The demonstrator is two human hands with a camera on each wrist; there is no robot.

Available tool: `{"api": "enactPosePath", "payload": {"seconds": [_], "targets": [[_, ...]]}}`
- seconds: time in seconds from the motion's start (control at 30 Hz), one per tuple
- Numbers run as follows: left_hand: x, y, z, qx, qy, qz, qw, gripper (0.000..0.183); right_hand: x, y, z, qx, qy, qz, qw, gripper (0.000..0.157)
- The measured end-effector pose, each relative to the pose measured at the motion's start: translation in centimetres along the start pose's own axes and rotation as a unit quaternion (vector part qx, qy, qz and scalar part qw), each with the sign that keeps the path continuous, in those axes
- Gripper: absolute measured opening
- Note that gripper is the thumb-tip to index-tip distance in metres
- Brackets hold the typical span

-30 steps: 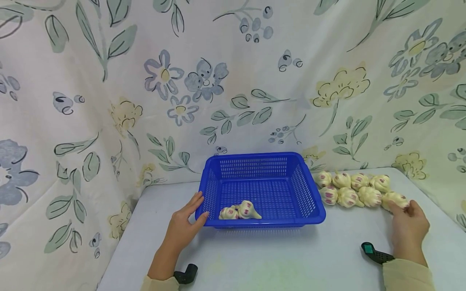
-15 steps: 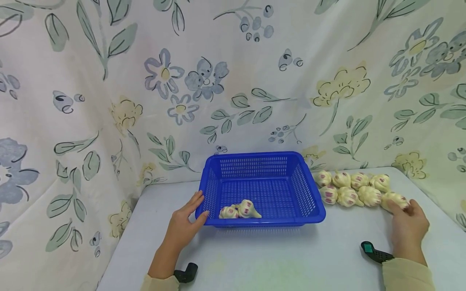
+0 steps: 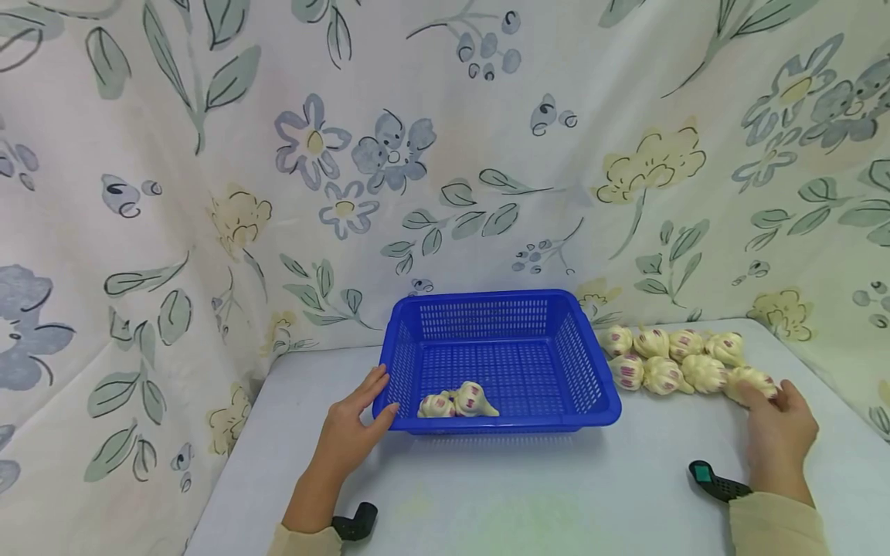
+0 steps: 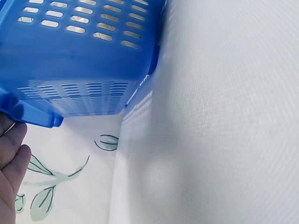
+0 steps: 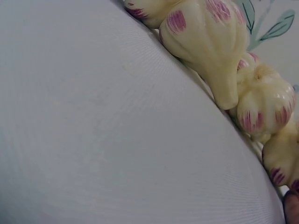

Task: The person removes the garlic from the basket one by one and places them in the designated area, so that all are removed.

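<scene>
A blue plastic basket (image 3: 501,422) stands on the table with two garlic bulbs (image 3: 469,398) at its front left. At the basket's left front corner my left hand (image 3: 348,432) rests on the rim, thumb on the front side and straight fingers on the left side. In the left wrist view those fingers (image 4: 16,161) touch the edge of the rim. To the right, my right hand (image 3: 784,431) pinches the rightmost garlic bulb (image 3: 754,380) of the front row between thumb and fingers. The right wrist view catches only a fingertip (image 5: 292,207) beside the row.
Several more garlic bulbs (image 3: 664,376) with purple marks lie in two rows right of the basket, close against its side. A floral cloth (image 3: 445,154) hangs behind the white table (image 3: 501,494). Black wrist devices (image 3: 716,483) sit on both wrists.
</scene>
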State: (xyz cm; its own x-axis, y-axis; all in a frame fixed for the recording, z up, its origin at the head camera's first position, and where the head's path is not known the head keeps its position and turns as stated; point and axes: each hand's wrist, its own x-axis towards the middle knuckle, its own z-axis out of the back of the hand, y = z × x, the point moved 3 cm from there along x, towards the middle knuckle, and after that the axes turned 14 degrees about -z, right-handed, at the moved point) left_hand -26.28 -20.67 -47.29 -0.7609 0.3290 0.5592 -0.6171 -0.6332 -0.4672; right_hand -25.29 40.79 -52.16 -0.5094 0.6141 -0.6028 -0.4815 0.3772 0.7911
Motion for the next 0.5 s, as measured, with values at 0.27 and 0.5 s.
{"api": "enactPosePath", "payload": {"seconds": [0.27, 0.5], "targets": [[0.0, 0.0, -0.1, -0.001, 0.002, 0.01, 0.9999, 0.055, -1.0, 0.7, 0.2, 0.023, -0.033, 0.027, 0.999, 0.088], [0.0, 0.1, 0.0, -0.007, 0.002, 0.013, 0.9999, 0.056, -3.9, 2.2, -2.3, -0.049, -0.057, 0.121, 0.99, 0.077]]}}
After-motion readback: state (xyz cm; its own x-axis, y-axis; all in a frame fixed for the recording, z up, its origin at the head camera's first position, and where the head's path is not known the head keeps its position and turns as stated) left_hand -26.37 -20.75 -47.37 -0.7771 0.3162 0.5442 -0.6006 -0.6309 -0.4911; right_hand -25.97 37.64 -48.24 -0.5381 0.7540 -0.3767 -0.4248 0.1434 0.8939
